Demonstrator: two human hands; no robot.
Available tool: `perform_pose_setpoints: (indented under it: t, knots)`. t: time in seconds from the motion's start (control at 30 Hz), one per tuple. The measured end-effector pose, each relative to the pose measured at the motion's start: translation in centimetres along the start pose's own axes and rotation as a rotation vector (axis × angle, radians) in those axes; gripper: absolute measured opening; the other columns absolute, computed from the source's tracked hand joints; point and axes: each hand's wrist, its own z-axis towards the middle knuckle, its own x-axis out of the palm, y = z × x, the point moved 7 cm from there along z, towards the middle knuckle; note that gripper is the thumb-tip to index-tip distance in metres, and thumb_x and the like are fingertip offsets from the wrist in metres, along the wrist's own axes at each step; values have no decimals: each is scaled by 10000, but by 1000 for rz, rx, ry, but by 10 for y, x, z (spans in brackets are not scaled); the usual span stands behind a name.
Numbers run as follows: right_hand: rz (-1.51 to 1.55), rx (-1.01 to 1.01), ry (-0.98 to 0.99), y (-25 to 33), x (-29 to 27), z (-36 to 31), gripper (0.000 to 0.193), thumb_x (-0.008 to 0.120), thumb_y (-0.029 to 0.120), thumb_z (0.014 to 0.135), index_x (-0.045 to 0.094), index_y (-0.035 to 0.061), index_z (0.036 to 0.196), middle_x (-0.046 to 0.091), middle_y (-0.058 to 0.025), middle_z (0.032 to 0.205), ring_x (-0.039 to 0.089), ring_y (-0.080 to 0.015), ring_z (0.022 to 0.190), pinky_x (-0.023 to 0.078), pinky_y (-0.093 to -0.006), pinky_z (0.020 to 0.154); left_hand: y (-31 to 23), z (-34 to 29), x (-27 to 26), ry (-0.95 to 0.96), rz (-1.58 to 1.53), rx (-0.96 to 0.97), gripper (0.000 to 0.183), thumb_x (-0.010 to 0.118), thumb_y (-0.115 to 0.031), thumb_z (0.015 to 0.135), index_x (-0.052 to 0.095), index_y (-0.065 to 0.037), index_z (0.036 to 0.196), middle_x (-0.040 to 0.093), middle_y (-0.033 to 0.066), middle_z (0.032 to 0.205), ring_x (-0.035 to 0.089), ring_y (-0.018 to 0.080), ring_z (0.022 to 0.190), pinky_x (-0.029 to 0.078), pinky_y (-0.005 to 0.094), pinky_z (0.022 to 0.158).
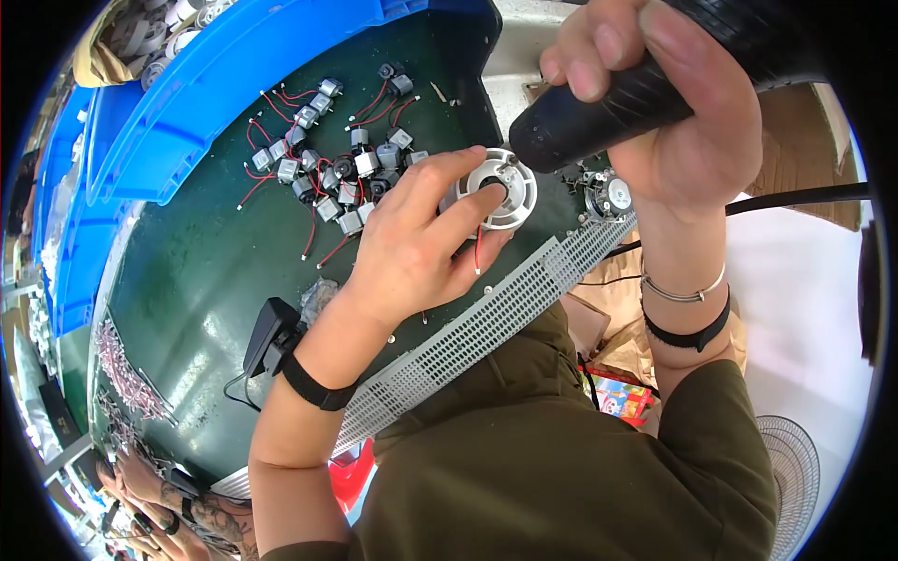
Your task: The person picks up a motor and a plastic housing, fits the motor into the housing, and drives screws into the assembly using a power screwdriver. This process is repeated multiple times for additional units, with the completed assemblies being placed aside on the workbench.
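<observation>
My left hand (407,224) is closed around a round white plastic housing (526,198), its fingers over the rim and the centre. A red wire (479,252) hangs from the housing's near side. My right hand (702,122) wraps around a thick black power screwdriver (585,123), which slants down toward the housing. The tool's nose is just above the housing's upper right; whether they touch I cannot tell. Left of my left hand, several small grey motors (366,165) with red wires lie loosely heaped on the dark green table (224,280).
A blue bin (224,93) borders the table's far left. A round metal part (613,195) sits among screws at the right. A perforated metal strip (486,313) runs along the near edge. Thin pinkish pieces (131,374) and another person's hands (140,477) are at lower left.
</observation>
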Motion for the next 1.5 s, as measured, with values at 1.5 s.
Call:
perform_pose_setpoints:
  t: [1.5]
  knots:
    - [-1070, -807, 74, 21, 64, 8, 184, 610, -17, 815, 555, -22, 991, 602, -140, 1019, 592, -275, 908, 470, -381, 822, 126, -186, -311, 241, 824, -872, 677, 738, -188, 727, 437, 42, 1288, 537, 245, 1235, 504, 372, 1168, 397, 400, 979]
